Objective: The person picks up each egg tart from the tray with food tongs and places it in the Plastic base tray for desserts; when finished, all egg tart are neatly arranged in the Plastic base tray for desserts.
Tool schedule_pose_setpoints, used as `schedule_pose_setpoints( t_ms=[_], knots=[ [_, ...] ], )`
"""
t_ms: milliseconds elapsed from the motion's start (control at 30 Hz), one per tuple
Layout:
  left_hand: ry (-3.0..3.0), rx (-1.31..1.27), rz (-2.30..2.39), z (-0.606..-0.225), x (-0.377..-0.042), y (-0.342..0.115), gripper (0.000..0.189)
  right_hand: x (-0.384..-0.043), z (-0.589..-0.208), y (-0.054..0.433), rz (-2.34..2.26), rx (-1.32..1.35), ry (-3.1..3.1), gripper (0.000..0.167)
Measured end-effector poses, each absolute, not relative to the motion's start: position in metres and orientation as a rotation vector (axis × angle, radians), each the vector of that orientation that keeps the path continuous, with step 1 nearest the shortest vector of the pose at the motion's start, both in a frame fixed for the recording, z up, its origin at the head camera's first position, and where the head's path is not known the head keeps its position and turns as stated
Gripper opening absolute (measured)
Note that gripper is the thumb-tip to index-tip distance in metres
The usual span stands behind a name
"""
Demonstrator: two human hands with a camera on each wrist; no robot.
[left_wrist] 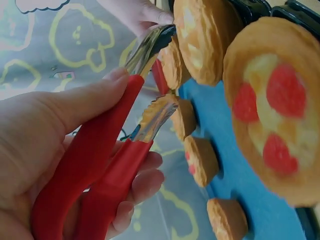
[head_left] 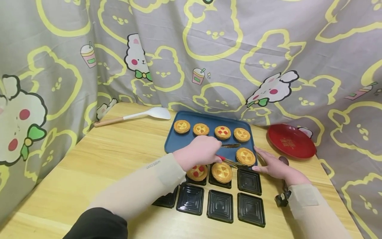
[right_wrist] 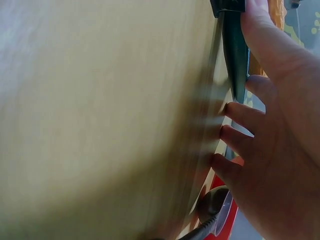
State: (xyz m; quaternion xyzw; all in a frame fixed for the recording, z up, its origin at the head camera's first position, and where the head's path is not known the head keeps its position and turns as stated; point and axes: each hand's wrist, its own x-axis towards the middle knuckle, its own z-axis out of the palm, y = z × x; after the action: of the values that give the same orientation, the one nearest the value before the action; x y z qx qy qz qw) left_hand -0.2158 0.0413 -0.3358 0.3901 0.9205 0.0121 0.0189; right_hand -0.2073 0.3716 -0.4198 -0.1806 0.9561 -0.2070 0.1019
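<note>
Nearest the head camera: a black sleeve (head_left: pixel 98 224) on the left arm, low in view. Beyond it, the left hand (head_left: pixel 204 151) gripped the tongs (left_wrist: pixel 95 150), fingers curled round the red handles, thumb along one of them. Tongs held over the near side of the blue tray (head_left: pixel 206 117), jaws spread well apart, tips toward a yellow tart (head_left: pixel 245 156) at its right end; contact with the tart could not be told.

Right hand (head_left: pixel 273 166): fingers extended and spread along the tray's right edge, thumb at the near corner.

A back row of four tarts (head_left: pixel 201 129) stood on the tray, one red-topped. In front of the tray, a red-topped tart (head_left: pixel 197 173) and another yellow tart (head_left: pixel 222 172) sat in black holders (head_left: pixel 220 205); more holders lay nearer, one partly behind the left arm.

Farther out on the wooden table (head_left: pixel 68 176): spatula (head_left: pixel 159 113) at back left, red plate (head_left: pixel 290 141) at back right. Printed curtain (head_left: pixel 215 46) behind.
</note>
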Motion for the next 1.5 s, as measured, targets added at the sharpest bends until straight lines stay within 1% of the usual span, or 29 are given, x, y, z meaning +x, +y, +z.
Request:
schedule_pose_setpoints(
  t_ms=[200,433,667,733,900,933,1033,1267,1500],
  knots=[
    [2.845,1.164,0.079,-0.340,-0.220,0.053,0.032,-0.206,-0.418,0.371,-0.631,-0.543,2.824,0.094],
    [2.839,1.160,0.091,-0.343,-0.222,0.058,0.032,-0.206,-0.418,0.371,-0.629,-0.534,2.821,0.095],
    [2.860,1.185,0.128,-0.334,-0.214,0.049,0.055,-0.207,-0.418,0.371,-0.658,-0.584,2.830,0.093],
    [2.858,1.205,0.129,-0.329,-0.209,0.047,0.056,-0.207,-0.419,0.372,-0.653,-0.611,2.844,0.091],
    [2.835,1.303,0.098,-0.320,-0.191,0.042,0.054,-0.208,-0.420,0.374,-0.636,-0.653,2.849,0.084],
    [2.824,1.327,0.082,-0.320,-0.187,0.042,0.051,-0.208,-0.421,0.374,-0.635,-0.660,2.846,0.083],
    [2.794,1.374,0.049,-0.323,-0.179,0.041,0.049,-0.208,-0.422,0.374,-0.621,-0.679,2.849,0.080],
    [2.757,1.415,0.052,-0.333,-0.171,0.043,0.038,-0.209,-0.423,0.376,-0.651,-0.606,2.808,0.091],
    [2.767,1.389,0.043,-0.339,-0.172,0.048,0.043,-0.209,-0.421,0.376,-0.665,-0.611,2.794,0.091]
  ],
)
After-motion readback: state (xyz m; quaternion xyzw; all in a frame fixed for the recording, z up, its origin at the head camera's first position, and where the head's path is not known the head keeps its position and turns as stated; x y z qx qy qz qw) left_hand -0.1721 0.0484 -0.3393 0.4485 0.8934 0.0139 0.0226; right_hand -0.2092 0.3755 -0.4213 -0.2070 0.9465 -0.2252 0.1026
